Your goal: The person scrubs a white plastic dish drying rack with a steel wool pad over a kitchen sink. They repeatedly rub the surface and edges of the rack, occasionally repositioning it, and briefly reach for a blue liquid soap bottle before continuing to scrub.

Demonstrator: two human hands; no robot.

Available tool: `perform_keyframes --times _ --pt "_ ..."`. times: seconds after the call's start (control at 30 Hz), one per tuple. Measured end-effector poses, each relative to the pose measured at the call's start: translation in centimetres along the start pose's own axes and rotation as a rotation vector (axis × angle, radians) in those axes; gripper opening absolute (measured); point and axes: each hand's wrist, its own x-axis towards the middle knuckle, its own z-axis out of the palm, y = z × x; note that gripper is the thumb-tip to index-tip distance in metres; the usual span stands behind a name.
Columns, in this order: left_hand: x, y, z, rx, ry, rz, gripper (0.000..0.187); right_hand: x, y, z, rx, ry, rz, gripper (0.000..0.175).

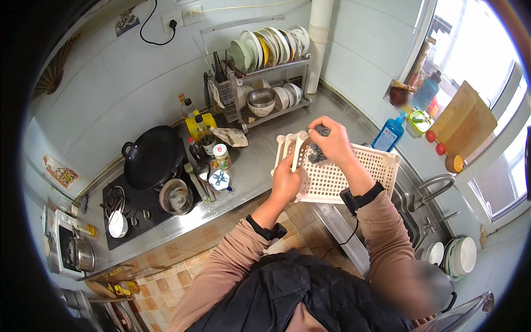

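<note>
My left hand (287,178) is closed around the near left edge of a cream plastic basket rack (332,178) with a grid of square holes, held tilted over the counter corner beside the sink. In my right hand (332,135) is a grey steel wool scourer (317,151), pinched at the basket's upper left corner, with part of it hanging against the grid. Both wrists wear black bands. Whether the basket also rests on the counter or sink edge cannot be told.
A metal dish rack (276,114) with plates and bowls stands behind. Blue soap bottle (388,135), faucet (435,182) and stacked bowls (462,257) are right. Left are a wok (151,157), a small pot (176,197), sauce bottles (207,141) and a lidded jar (222,157).
</note>
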Motion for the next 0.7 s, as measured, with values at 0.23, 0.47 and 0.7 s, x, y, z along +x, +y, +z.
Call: perform_keyframes --times 0.23,0.47,0.7 --pt "0.1 1.1 -0.3 -0.017 -0.013 -0.098 0.053 -0.2 0.4 -0.3 0.101 -0.075 -0.084 0.012" --pt "-0.2 1.1 -0.5 0.021 -0.040 -0.035 0.056 1.1 -0.3 -1.7 -0.074 -0.276 0.019 0.015" --pt "0.1 -0.6 -0.4 0.082 -0.043 0.006 0.055 2.8 -1.5 -2.1 -0.242 -0.359 -0.107 0.017"
